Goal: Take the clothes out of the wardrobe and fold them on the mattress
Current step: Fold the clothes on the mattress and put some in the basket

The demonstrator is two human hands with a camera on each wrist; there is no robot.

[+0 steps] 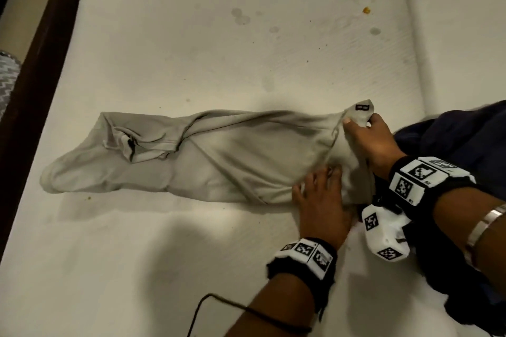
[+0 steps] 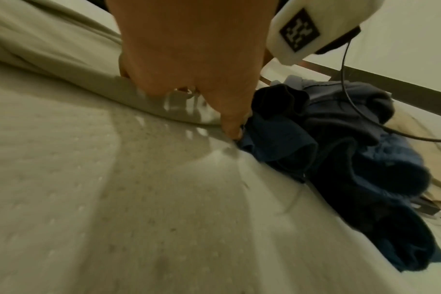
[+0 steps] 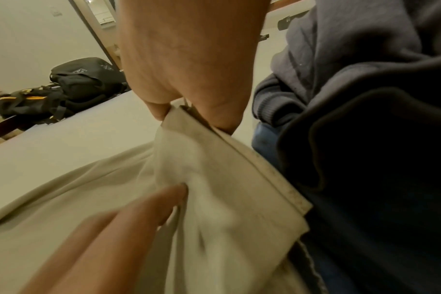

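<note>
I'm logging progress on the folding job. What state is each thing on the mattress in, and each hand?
beige trousers: lying lengthwise on the mattress, creased, not yet folded up.
dark clothes pile: crumpled heap beside the waistband end, unfolded.
left hand: fingers straight, pressing the trousers flat.
right hand: pinching the waistband corner.

Open mattress (image 1: 246,35) surface lies far of and near-left of the beige trousers (image 1: 191,156), permitting passage. The dark clothes pile (image 1: 451,134) blocks the right side. The dark bed frame (image 1: 35,76) bounds the left edge.
</note>
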